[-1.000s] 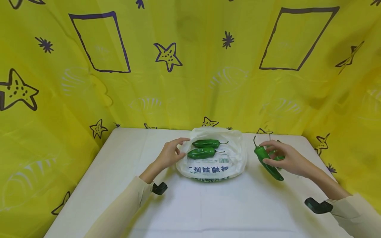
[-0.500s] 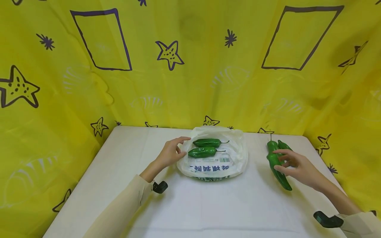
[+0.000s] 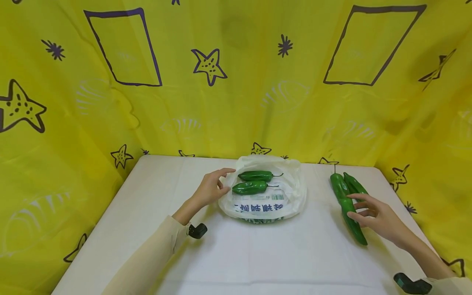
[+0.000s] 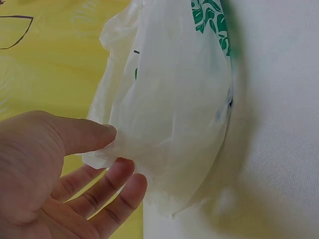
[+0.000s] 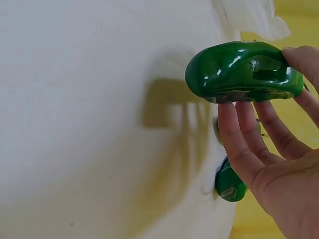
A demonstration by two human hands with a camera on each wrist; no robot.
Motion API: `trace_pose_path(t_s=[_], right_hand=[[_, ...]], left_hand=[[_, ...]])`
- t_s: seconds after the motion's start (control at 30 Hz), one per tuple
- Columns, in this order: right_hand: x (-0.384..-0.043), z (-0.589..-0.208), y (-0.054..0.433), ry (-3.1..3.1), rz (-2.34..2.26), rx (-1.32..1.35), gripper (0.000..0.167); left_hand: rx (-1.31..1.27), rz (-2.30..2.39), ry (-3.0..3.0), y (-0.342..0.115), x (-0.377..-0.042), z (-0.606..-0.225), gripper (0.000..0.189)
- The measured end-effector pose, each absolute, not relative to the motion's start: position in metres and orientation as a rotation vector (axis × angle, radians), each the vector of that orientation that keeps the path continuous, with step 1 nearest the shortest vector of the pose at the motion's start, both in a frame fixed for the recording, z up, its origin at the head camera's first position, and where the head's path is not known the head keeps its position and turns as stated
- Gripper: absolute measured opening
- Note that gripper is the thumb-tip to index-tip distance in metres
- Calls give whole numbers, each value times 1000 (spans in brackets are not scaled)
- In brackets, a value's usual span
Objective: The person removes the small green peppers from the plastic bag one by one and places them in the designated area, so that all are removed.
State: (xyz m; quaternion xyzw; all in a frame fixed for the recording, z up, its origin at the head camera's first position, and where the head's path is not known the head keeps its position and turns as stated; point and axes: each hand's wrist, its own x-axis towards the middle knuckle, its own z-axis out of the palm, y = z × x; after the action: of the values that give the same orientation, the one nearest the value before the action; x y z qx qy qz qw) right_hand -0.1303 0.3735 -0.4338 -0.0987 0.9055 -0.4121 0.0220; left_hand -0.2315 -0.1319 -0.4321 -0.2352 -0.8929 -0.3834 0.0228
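My left hand (image 3: 208,190) holds the left edge of a white plastic bag (image 3: 293,200), with the thumb against its side in the left wrist view. Two glossy green peppers (image 3: 251,187) lie side by side in the bag's mouth, stems to the right. On the right, my right hand (image 3: 380,217) grips a long green pepper (image 5: 239,72) between thumb and fingertips. Beyond it two more peppers rest on the table: one (image 3: 338,186) is partly overlapped by the held pepper, the other (image 3: 354,183) leans beside it.
A white cloth covers the table (image 3: 258,258). Yellow curtain (image 3: 236,110) with drawn starfish hangs close behind and along both sides. Blue lettering and a barcode show through the bag.
My right hand has moved right and toward me with its pepper, uncovering the two peppers behind. My left hand has stayed at the bag's edge.
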Motion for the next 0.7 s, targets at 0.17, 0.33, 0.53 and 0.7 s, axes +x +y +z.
trace_pose_path(t_s=[0.17,0.33,0.53,0.7], right_hand=[[-126,-439,377,2770,-1288,-234,56],[-123,-446,379,2722,-1274,-148,59],[-118,-453,382,2659,-1330,-102,60],[-118,-456,384,2664,-1316,-85,60]], left_hand=[[-722,-1191,-2762,-132,-230,-431,59],[-724,-1194,-2760,-131,-230,-430,59],[-740,-1193,-2751,-131,-231,-432,59],[-744,-1196,-2745,-131,-231,-434,58]])
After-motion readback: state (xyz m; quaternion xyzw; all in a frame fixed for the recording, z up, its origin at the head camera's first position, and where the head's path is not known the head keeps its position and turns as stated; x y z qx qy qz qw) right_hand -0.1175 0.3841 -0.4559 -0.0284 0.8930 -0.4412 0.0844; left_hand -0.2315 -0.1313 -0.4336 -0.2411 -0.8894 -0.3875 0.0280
